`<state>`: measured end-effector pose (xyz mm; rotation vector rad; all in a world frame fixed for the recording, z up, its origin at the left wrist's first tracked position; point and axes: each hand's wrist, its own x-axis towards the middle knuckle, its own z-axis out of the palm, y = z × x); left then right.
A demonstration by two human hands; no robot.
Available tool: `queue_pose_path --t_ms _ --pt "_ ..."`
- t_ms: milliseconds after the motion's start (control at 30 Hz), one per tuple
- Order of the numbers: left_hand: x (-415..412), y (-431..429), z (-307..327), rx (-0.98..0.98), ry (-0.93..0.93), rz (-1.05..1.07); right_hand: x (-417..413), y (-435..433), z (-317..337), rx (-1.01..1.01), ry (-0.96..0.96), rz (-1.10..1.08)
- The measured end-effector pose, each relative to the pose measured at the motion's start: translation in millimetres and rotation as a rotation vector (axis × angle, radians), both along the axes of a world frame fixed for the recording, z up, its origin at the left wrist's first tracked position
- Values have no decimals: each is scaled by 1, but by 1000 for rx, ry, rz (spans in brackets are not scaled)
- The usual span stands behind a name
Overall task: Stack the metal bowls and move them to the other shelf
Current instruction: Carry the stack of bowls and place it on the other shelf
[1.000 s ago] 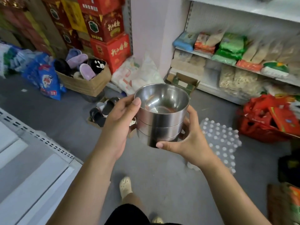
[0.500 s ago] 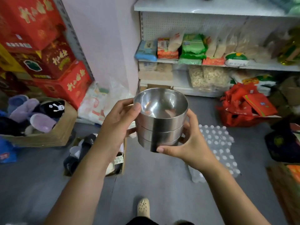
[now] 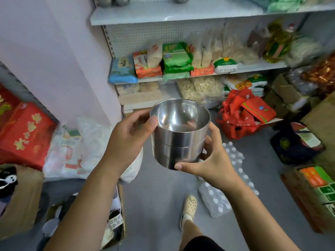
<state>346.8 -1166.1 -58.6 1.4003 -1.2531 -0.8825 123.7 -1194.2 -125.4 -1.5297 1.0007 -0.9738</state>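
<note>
A stack of three shiny metal bowls [image 3: 178, 140] is held upright at chest height in the middle of the view. My left hand [image 3: 130, 138] grips its left side, thumb on the top rim. My right hand [image 3: 208, 163] cups the right side and bottom, thumb across the lowest bowl. A white shelf unit stands ahead; its upper board [image 3: 163, 15] carries a few metal items at the top edge of the view, partly cut off.
The lower shelves [image 3: 253, 67] hold packets of food. Red bags [image 3: 243, 113] and cartons lie on the floor at the right, a pack of water bottles [image 3: 224, 187] below my hands, red boxes [image 3: 23, 134] and a carton of slippers at the left. My foot [image 3: 189, 207] is on grey floor.
The view has swung right and up toward the white shelf unit, which is now closer. The bowl stack stays in both hands with the same grip.
</note>
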Motion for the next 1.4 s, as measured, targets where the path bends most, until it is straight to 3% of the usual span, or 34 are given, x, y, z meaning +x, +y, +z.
queue_pose_path --t_ms 433,767,1133,1400 --pt "-7 -273 51 -158 -12 45 0 -293 48 -123 -10 33" --pt "46 -436 50 -172 -116 73 50 -458 38 -121 -20 0" --pt "137 -676 86 -251 -194 -198 128 -653 60 -187 -72 -183" --pt "141 -790 91 -171 -252 -379 135 -736 43 -179 -124 -297"
